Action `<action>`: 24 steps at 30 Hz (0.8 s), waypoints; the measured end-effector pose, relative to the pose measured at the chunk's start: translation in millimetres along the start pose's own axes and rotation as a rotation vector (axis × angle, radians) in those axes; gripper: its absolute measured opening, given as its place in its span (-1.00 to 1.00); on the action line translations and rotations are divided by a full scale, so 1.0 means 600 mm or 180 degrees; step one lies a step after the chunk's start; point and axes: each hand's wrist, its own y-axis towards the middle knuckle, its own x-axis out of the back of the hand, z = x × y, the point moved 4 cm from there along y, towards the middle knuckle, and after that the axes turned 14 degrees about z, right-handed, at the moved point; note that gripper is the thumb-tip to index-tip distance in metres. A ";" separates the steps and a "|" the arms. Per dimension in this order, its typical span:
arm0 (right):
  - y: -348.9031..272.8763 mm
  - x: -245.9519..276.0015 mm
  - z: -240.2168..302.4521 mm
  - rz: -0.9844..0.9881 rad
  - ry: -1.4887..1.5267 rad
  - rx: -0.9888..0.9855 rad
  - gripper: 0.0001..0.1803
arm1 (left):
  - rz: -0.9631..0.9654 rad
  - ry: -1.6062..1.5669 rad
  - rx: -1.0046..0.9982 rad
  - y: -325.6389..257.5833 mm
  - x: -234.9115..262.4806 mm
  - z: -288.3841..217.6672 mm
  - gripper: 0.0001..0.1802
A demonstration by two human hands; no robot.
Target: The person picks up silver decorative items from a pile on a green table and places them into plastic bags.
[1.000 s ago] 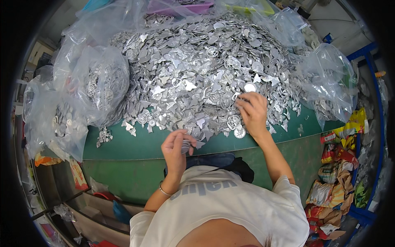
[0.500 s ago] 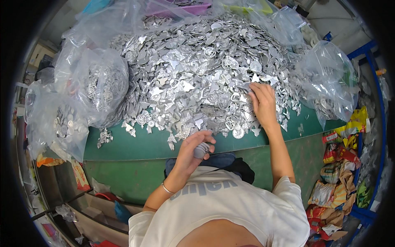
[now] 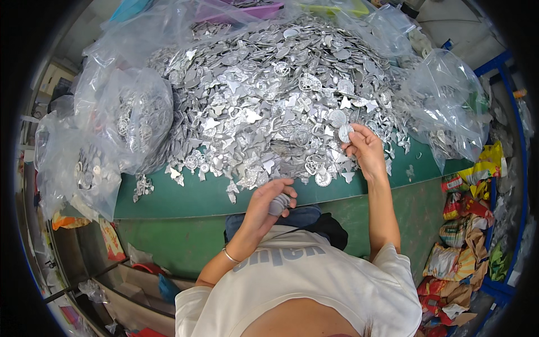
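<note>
A large heap of silvery metal pieces (image 3: 247,118), flat discs, star-like and openwork shapes, covers the green table (image 3: 168,205). My right hand (image 3: 366,149) pinches a round metal disc (image 3: 345,132) between thumb and fingers, just above the right side of the heap. At the table's front edge my left hand (image 3: 268,205) is curled around a small stack of grey metal discs (image 3: 278,204). Part of that stack is hidden by the fingers.
Clear plastic bags of metal pieces stand left (image 3: 143,118) and right (image 3: 449,106) of the heap. Behind it are a purple tray (image 3: 264,11) and a yellow-green tray (image 3: 348,8). Colourful packages (image 3: 449,264) lie at the right, near a blue metal frame (image 3: 505,101).
My right hand has drawn back from the heap toward me, and a round disc now shows in its fingers. My left hand stays almost in place with its stack.
</note>
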 end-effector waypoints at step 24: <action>0.038 0.024 0.030 -0.0672 -0.2183 0.1195 -0.84 | -0.1093 0.5818 -0.1519 0.121 -0.057 -0.122 -0.70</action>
